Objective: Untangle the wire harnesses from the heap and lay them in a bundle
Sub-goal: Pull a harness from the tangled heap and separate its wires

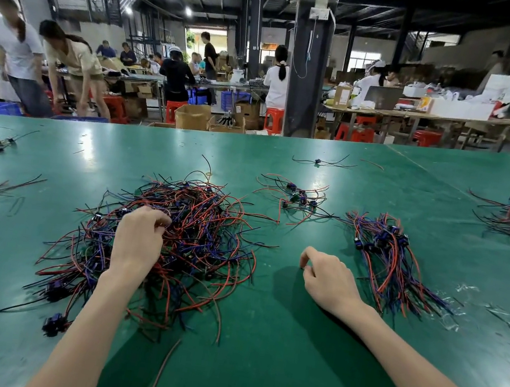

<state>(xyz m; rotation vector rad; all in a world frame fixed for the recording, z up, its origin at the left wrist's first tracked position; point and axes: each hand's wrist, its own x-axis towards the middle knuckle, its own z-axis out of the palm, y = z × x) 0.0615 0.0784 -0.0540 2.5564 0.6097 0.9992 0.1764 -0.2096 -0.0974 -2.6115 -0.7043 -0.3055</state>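
Where table [260,332] nears front edge, loose wire [164,366] lies alone. Left hand [139,239] over heap [204,219], left of centre; fingers curled into tangle, pinching wires. Right hand [330,279] rests on table between heap and bundle [396,265]; fingers curled, thumb meeting forefinger, cannot tell whether it holds anything. Bundle right of centre, wires fanned toward front edge. Farther back, small cluster [295,197]; near far edge, single harness [317,161].

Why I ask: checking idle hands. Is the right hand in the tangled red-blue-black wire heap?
No, the right hand rests on the green tabletop, apart from the heap.
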